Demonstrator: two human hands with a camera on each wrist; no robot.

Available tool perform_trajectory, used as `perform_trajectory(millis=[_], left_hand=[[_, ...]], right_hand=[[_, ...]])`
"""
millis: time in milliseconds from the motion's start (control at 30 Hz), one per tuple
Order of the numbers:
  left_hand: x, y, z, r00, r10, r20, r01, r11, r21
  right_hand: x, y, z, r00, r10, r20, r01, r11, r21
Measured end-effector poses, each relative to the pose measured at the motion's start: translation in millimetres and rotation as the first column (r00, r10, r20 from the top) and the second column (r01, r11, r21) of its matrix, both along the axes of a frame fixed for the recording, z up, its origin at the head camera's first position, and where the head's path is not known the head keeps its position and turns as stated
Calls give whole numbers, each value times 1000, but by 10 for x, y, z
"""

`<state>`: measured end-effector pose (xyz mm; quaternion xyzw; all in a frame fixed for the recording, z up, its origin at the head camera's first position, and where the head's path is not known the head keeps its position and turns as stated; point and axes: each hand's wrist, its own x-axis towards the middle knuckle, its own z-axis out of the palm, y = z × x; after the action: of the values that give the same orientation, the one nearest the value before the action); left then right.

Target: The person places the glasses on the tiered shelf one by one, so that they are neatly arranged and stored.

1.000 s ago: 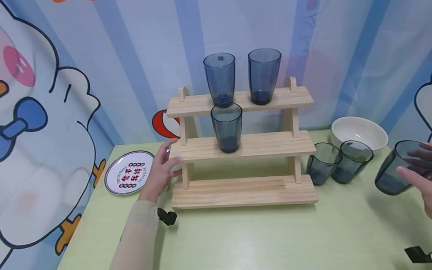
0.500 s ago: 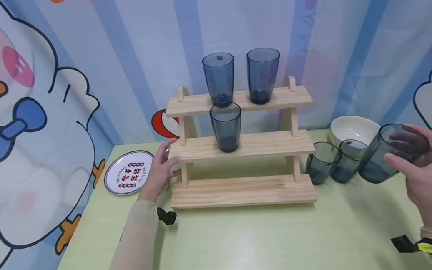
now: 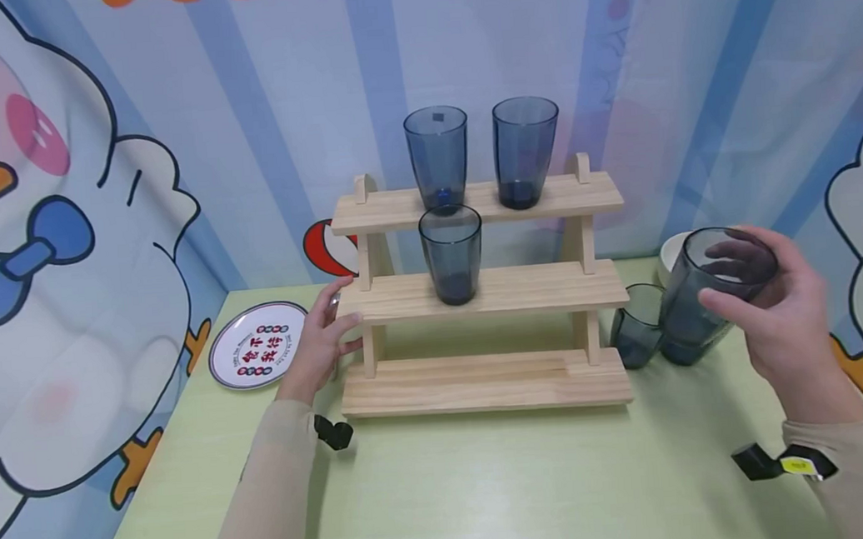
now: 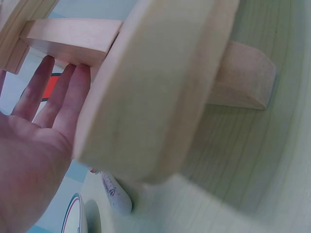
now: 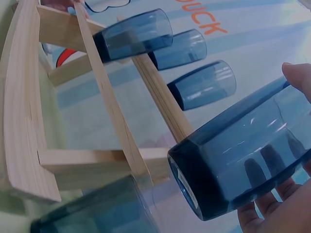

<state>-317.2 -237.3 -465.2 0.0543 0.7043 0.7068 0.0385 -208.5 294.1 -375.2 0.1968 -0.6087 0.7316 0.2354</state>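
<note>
Looks like the carrying step: right grip (image 3: 791,311) is curled round a tilted glass (image 3: 685,298) right of the rack (image 3: 485,385), left grip (image 3: 316,344) holds the rack's end, so next probably calls for levelling that glass.

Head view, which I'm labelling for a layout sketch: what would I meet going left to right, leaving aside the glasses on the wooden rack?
Plate, left hand, wooden rack, glass beside the rack, held glass, right hand.
</note>
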Motion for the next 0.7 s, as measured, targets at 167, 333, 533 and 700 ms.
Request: perform_trajectory(millis=[167, 333, 533, 700], left_hand=[[0, 4, 2, 1000, 3, 3, -3, 1000, -5], [-5, 6, 1, 1000, 3, 2, -3, 1000, -4], [3, 7, 8, 1000, 5, -3, -5, 1000, -3], [5, 2, 15, 1000, 1, -4, -1, 1000, -7]], right_hand=[[-74, -177, 49, 999, 37, 16, -37, 998, 52], [-163, -350, 67, 996, 74, 49, -78, 993, 84], [-276, -571, 82, 991, 85, 101, -100, 985, 144], [-381, -744, 91, 986, 73, 146, -98, 981, 166]])
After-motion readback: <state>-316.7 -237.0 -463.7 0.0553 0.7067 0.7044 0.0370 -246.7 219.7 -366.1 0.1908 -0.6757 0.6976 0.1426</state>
